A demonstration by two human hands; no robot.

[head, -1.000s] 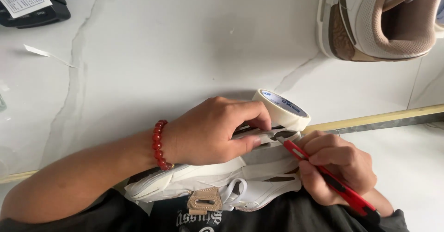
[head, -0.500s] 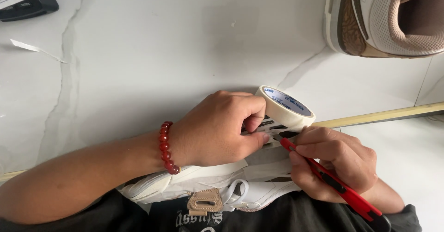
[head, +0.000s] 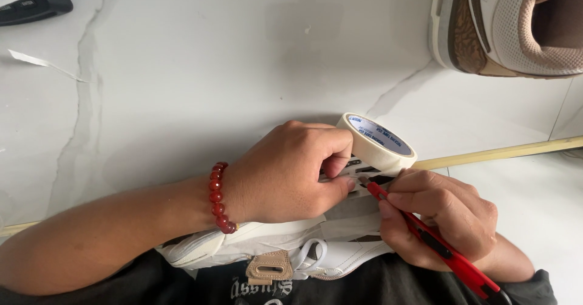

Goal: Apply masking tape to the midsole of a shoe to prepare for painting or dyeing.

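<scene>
Hands at 6 o'clock of the head view: you are pinning a white leather sneaker (head: 267, 247) against your body with your left hand (head: 285, 171), fingers curled down and pressing on its taped upper, so the shoe is not shifting under the blade. Your right hand (head: 443, 220) is closing fully around a slim red utility knife (head: 437, 244), held like a pen so its tip is meeting the tape just beside your left fingertips. A cream roll of masking tape (head: 376, 141) is resting at 12 o'clock of both hands, touching the left knuckles, within easy reach. A second white-and-brown sneaker (head: 504, 25) is lying well apart at 2 o'clock on the white marble table (head: 212, 68), out of the way.
</scene>
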